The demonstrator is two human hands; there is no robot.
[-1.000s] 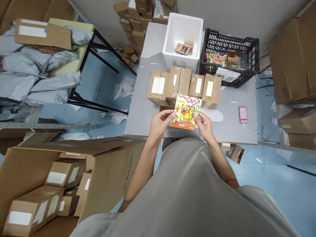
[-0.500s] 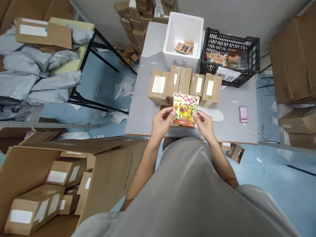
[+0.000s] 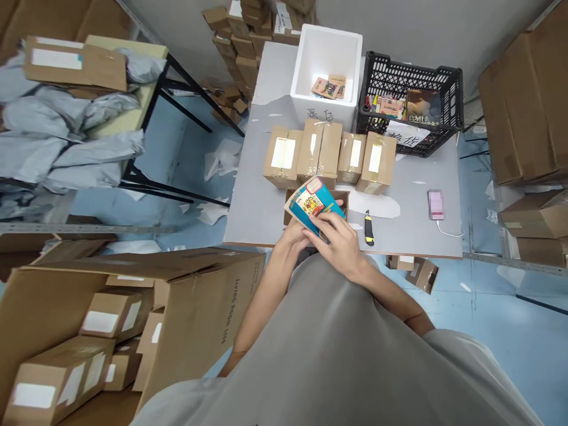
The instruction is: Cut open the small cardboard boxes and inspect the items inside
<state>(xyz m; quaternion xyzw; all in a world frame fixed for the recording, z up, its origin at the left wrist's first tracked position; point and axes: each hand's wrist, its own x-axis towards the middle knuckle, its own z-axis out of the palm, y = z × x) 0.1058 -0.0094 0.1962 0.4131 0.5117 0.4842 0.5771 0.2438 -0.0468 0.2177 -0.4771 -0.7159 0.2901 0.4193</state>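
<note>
A small book (image 3: 326,204) with a blue cover and a colourful cartoon picture is held tilted above the table's front edge. My left hand (image 3: 291,238) is closed around it from below, with part of the fingers hidden behind the cover. On the near right side, my right hand (image 3: 341,244) grips the book with fingers bent over its lower edge. Partly covered by the book is an open cardboard box (image 3: 290,198). A yellow and black box cutter (image 3: 368,228) lies to the right of my hands.
Several taped cartons (image 3: 281,160) stand in a row behind the book. Farther back are a white foam box (image 3: 326,109) and a black crate (image 3: 437,139), both with books inside. A phone (image 3: 436,205) lies right on the table (image 3: 412,236). A large carton (image 3: 208,307) stands left.
The book has turned from its yellow picture side to its blue side and tilted. My right hand has moved left over it, and the box cutter has come into view.
</note>
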